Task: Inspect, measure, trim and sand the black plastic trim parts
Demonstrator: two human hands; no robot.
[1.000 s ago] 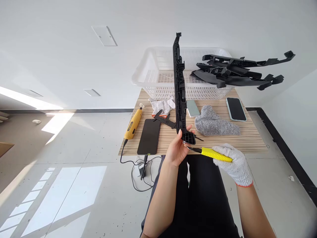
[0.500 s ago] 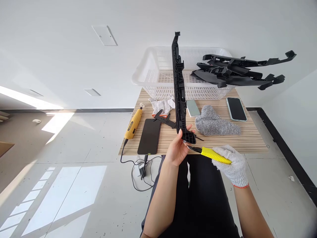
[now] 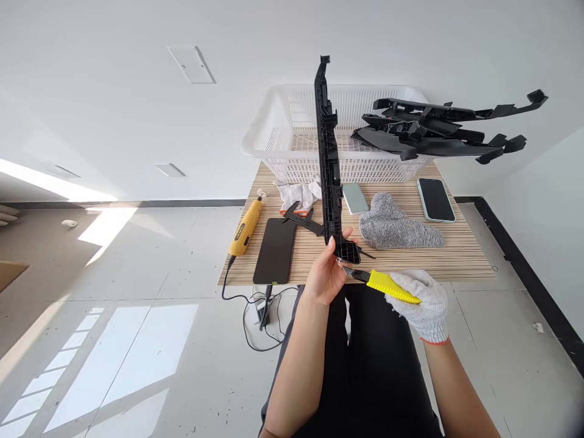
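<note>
My bare left hand [image 3: 327, 275] grips the lower end of a long black plastic trim piece [image 3: 329, 164], which stands nearly upright above the table. The fingers behind the piece are partly hidden. In its white knit glove, my right hand [image 3: 422, 302] is closed round a yellow-handled utility knife [image 3: 392, 287]. The knife's blade points left and lies at the bottom edge of the trim piece, close to my left fingers; whether it touches the plastic I cannot tell.
A white plastic basket [image 3: 280, 155] at the back holds several black trim pieces [image 3: 438, 137], jutting out rightward. On the striped table [image 3: 460, 261] lie a yellow rotary tool [image 3: 246, 228], a black phone [image 3: 274, 250], calipers [image 3: 303, 220], a glove [image 3: 296, 194], a grey sock-like cloth [image 3: 396, 225] and another phone [image 3: 435, 199].
My right hand and the knife have shifted slightly left, bringing the blade a little farther toward the lower end of the trim piece. My left hand keeps its hold.
</note>
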